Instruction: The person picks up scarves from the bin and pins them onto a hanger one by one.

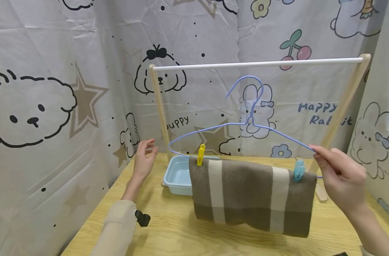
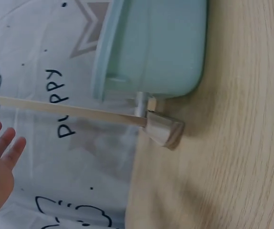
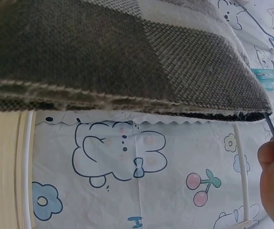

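My right hand (image 1: 345,174) pinches the right arm of a blue wire clothes hanger (image 1: 287,134), holding it up in front of the rack. Over its lower bar hangs a folded brown towel (image 1: 247,195) with white stripes. A yellow clothespin (image 1: 201,155) clips the towel near its left end, and a blue clothespin (image 1: 299,170) near its right. The hanger's hook stands below the rack's rod, apart from it. Left of the hanger, my left hand (image 1: 144,160) is raised with loosely bent fingers and nothing in it. In the right wrist view the towel (image 3: 199,57) fills the upper part.
A wooden rack with a white rod (image 1: 258,64) stands behind the hanger. A light blue basin (image 1: 176,177) sits on the wooden table (image 1: 162,227), partly hidden by the towel. One rack foot (image 2: 164,130) shows beside it. Printed curtains (image 1: 85,177) enclose the table.
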### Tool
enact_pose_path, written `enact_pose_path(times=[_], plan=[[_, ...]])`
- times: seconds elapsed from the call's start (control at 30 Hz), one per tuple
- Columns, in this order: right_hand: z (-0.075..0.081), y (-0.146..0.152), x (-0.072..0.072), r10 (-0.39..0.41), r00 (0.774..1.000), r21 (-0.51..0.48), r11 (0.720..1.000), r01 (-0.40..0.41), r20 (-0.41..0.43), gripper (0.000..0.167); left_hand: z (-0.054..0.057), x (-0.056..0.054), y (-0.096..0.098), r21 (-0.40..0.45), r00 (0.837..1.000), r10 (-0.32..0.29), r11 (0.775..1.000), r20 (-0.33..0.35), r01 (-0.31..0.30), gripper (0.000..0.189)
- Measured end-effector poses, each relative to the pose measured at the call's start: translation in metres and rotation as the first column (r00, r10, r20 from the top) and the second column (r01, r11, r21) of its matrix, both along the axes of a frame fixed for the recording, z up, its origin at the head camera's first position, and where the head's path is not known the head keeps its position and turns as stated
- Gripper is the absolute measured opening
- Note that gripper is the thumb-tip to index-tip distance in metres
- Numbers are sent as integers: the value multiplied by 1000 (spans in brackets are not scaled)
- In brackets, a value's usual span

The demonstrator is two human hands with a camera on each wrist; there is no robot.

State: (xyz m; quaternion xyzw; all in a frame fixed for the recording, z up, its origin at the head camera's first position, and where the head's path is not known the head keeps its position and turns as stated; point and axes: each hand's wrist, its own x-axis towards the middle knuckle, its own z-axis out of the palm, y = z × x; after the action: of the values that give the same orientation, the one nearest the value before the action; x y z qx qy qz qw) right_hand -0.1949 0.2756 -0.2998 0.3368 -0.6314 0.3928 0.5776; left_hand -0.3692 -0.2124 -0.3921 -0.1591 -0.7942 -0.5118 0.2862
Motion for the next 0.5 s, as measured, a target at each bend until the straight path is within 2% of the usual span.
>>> enact_pose_path(times=[0.1, 0.23, 0.5], plan=[[0, 6, 3, -37, 999, -6, 999, 37, 19, 21, -5, -11, 4, -46, 999, -16, 999, 40, 18, 49], [0, 11, 8, -72, 997, -14, 997, 73, 39, 21, -8, -19, 6, -86, 996, -14, 996, 85, 21, 59], [8, 13, 16, -107, 993, -93, 990, 111, 44, 19, -14, -42, 13, -79, 993, -38, 996, 110, 47, 70]])
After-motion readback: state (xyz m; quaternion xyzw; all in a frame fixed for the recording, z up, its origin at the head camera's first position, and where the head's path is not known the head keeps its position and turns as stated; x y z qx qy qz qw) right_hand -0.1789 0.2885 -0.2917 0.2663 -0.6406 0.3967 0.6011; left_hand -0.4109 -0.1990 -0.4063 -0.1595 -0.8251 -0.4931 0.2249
